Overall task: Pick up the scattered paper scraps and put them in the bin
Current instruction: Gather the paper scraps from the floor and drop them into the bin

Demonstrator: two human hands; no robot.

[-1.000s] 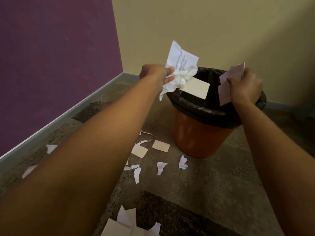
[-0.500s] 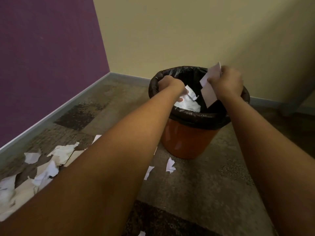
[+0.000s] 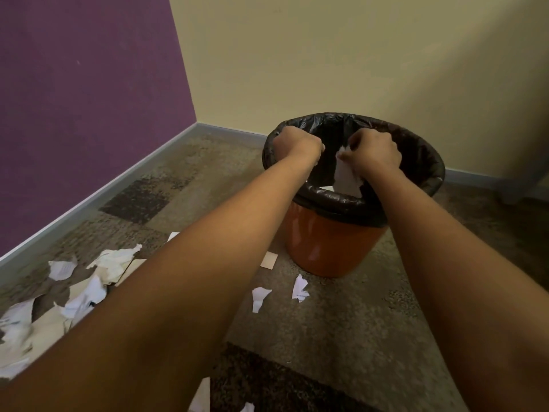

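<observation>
From the head camera, both arms reach out over the bin (image 3: pixel 332 242), an orange tub with a black bag (image 3: pixel 421 162) folded over its rim, standing on the carpet floor (image 3: pixel 341 328) near the corner where the purple wall (image 3: pixel 89 99) meets the cream wall (image 3: pixel 341 55). The left hand (image 3: pixel 297 144) is curled over the bin's near-left rim, fingers tucked under; whether it grips anything, I cannot tell. The right hand (image 3: pixel 372 153) is over the mouth of the bin, pinched closed on a white paper scrap (image 3: pixel 346 176) that hangs down inside the bag. A pale corner of another piece (image 3: pixel 326 188) peeks up just inside the near rim. Down on the floor, plenty left: a heap of torn papers (image 3: pixel 74 292) toward the left edge by the baseboard, a small tan card (image 3: pixel 269 260) just beside the bin's base, and two white bits (image 3: pixel 260 297) in front of the bin. More pieces (image 3: pixel 202 394) show at the bottom edge.
</observation>
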